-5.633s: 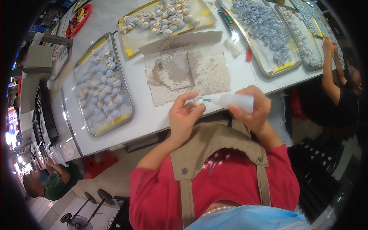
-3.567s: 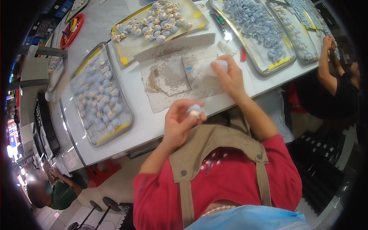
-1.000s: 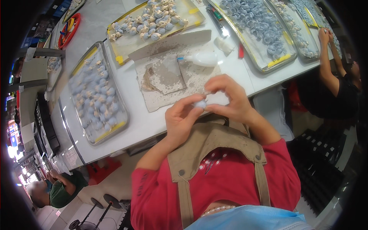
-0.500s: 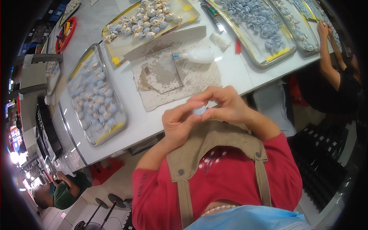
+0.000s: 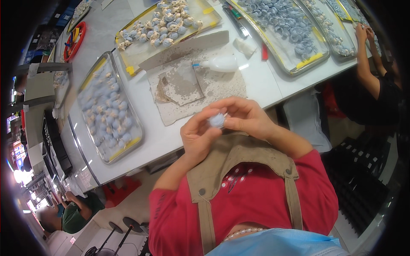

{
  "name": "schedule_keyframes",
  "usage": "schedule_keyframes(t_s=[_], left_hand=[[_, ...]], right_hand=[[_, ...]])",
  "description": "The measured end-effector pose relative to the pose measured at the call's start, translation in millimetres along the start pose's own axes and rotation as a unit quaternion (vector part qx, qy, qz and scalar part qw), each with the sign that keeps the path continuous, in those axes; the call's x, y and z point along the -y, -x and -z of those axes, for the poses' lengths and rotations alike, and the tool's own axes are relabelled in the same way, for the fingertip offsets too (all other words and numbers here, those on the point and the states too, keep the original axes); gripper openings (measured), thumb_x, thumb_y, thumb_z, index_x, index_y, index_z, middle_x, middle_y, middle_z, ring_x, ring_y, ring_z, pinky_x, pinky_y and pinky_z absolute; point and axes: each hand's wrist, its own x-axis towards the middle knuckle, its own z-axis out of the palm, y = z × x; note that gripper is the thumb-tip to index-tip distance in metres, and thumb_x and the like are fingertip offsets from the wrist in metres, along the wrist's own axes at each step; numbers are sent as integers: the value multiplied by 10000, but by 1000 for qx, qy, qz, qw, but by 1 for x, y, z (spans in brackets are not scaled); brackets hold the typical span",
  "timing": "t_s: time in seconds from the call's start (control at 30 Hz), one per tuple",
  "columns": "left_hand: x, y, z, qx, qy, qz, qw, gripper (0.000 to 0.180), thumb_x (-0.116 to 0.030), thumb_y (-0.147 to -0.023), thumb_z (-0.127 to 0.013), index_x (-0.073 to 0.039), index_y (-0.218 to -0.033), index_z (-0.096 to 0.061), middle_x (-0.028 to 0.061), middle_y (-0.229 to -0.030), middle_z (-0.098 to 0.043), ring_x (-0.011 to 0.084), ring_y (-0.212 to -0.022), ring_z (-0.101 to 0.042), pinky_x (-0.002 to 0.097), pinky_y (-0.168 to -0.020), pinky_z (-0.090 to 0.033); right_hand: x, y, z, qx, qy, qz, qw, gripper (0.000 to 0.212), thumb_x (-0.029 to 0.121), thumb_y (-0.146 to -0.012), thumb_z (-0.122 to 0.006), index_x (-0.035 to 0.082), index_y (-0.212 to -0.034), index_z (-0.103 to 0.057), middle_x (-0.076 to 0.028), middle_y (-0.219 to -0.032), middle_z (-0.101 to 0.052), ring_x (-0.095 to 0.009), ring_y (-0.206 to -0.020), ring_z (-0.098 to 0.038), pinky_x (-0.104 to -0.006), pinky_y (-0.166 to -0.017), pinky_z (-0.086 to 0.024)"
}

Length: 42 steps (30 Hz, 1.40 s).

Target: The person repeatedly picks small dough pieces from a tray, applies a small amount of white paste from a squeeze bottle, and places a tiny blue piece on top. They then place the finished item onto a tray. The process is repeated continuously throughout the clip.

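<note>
Between my two hands, close to my apron, is a small blue-grey rounded piece (image 5: pixel 217 120), with ridges on its surface. My left hand (image 5: pixel 200 133) is closed around its left side with thumb and fingers. My right hand (image 5: pixel 247 118) pinches it from the right, thumb against it and fingers curled over the top. Just beyond my hands lies a stained cardboard sheet (image 5: pixel 175 117) with a smaller square board (image 5: pixel 181 87) on it. A white squeeze bottle (image 5: pixel 223 64) with a blue tip rests on its side there.
A metal tray (image 5: pixel 139 132) of blue-and-cream pieces stands at left, another tray (image 5: pixel 132 70) behind the cardboard. A tray of blue cup-shaped pieces (image 5: pixel 282 21) is at right, near tweezers (image 5: pixel 242 30) and crumpled tissue (image 5: pixel 244 47). Co-workers sit at right (image 5: pixel 369 81) and lower left (image 5: pixel 77 213).
The blue piece has been turned and shifted slightly left, and more of it shows. My right fingers have loosened and moved a little left over it.
</note>
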Motion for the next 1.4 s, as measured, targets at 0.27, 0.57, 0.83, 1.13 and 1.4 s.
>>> schedule_keyframes(t_s=[0.27, 0.57, 0.83, 1.13, 1.4], left_hand=[[-4, -2, -9, 6, -60, 5, 998, 314, 56, -769, -644, 16, -1070, -568, 149, -1092, -595, 178, -1003, -569, 287, -864, -457], [-14, -5, -1, 25, -137, 29, 990, 280, 21, -777, -654, 23, -1048, -584, 120, -1053, -618, 161, -935, -582, 266, -812, -467], [-90, -34, 105, -264, -691, -165, 653, 267, -126, -720, -714, -69, -974, -654, 85, -860, -663, 195, -706, -611, 291, -652, -475], [-122, -110, 155, -196, -719, -122, 656, 170, -142, -762, -651, -59, -910, -643, 85, -780, -642, 195, -713, -614, 284, -674, -468], [-56, -223, 159, -68, -774, -181, 603, 235, -114, -733, -628, -100, -967, -606, 107, -846, -594, 283, -745, -572, 368, -690, -459]], right_hand=[[-7, 4, 1, -25, -55, 16, 998, 348, 9, -838, -528, -10, -1183, -491, -61, -1096, -534, -115, -1002, -509, -261, -858, -425], [-8, 0, -2, -41, -33, 13, 999, 314, 7, -823, -550, -10, -1137, -537, -80, -1101, -575, -136, -1008, -539, -277, -872, -434], [-5, -15, 33, -251, 296, 225, 894, 199, -13, -842, -553, -28, -1038, -576, -86, -1001, -611, -131, -947, -553, -252, -857, -421], [-23, -27, 53, -309, 300, 270, 861, 147, -19, -858, -536, -37, -998, -578, -80, -949, -614, -117, -895, -548, -232, -826, -415], [-23, -28, 53, -316, 274, 255, 872, 147, -15, -858, -541, -38, -998, -578, -77, -938, -616, -116, -890, -554, -230, -820, -419]])
